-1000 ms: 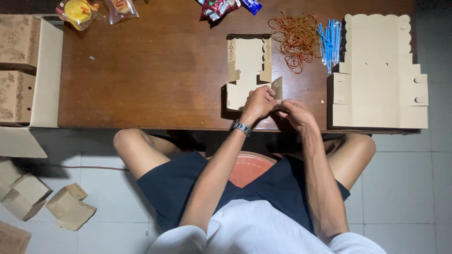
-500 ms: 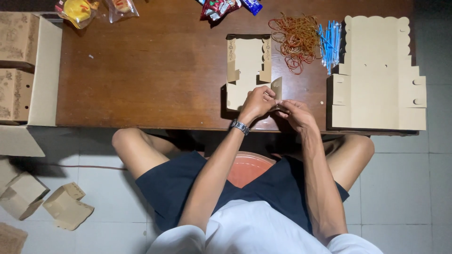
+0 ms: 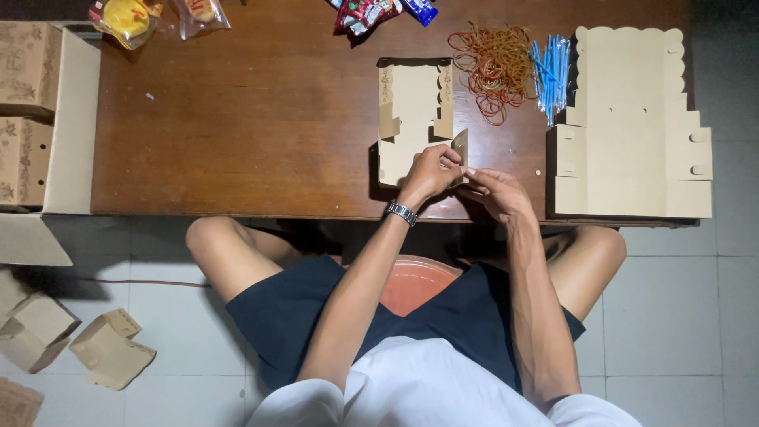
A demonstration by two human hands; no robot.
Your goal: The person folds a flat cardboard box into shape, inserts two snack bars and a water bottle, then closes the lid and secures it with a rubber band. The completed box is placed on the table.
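Observation:
A half-folded beige cardboard box [image 3: 411, 111] lies on the brown wooden table [image 3: 261, 119] near its front edge. My left hand [image 3: 431, 170], with a metal watch on the wrist, grips the box's near right corner. My right hand [image 3: 498, 194] pinches the small upright flap [image 3: 460, 145] at that same corner. Both hands touch each other over the flap.
A stack of flat beige box blanks [image 3: 628, 126] lies at the right. Rubber bands [image 3: 494, 63] and blue straws [image 3: 551, 71] sit behind. Snack packets [image 3: 371, 12] line the far edge. Folded boxes [image 3: 28, 111] are at left, more on the floor [image 3: 111, 348].
Almost nothing has moved. My hands stay at the box's near right corner, with only small finger shifts on the flap.

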